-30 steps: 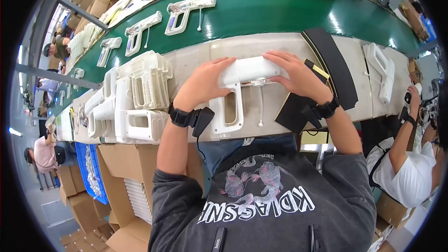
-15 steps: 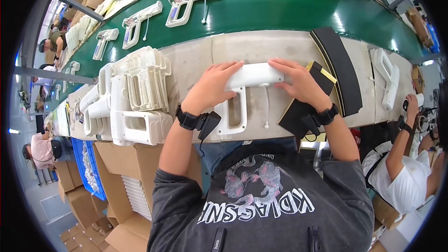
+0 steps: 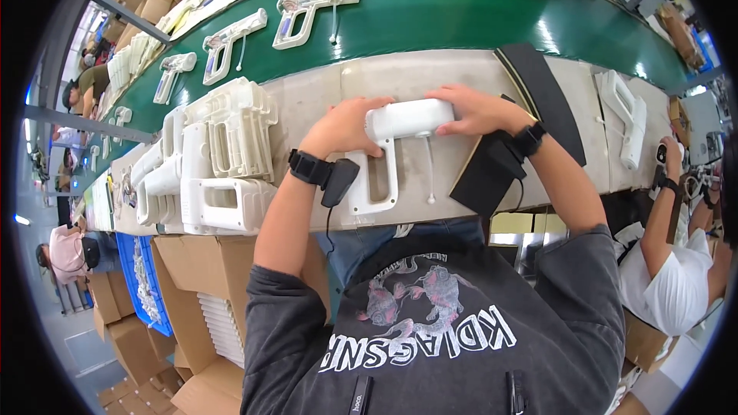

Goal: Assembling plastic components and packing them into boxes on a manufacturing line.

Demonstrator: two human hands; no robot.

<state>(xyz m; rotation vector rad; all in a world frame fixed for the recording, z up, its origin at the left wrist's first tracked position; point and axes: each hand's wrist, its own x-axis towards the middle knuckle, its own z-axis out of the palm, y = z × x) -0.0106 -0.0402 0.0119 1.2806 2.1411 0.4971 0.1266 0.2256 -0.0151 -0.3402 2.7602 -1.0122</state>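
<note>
White plastic gun-shaped housing point(image 3: 396, 138) lies flat on the pale worktable point(image 3: 461, 77) beside the green conveyor belt point(image 3: 461, 8); it is smooth and matte, its barrel running left to right, its hollow handle pointing toward the person. Left hand point(image 3: 346, 127) grips the barrel's rear end; right hand point(image 3: 473, 110) closes around its front end.

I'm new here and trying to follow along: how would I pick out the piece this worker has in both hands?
Find the pale workbench running along the green conveyor belt. At its middle lies a white plastic gun-shaped housing, barrel across, handle loop pointing toward the worker. Unlike the stacked white shells to the left, it lies alone, with the left hand and right hand on its barrel.
</note>
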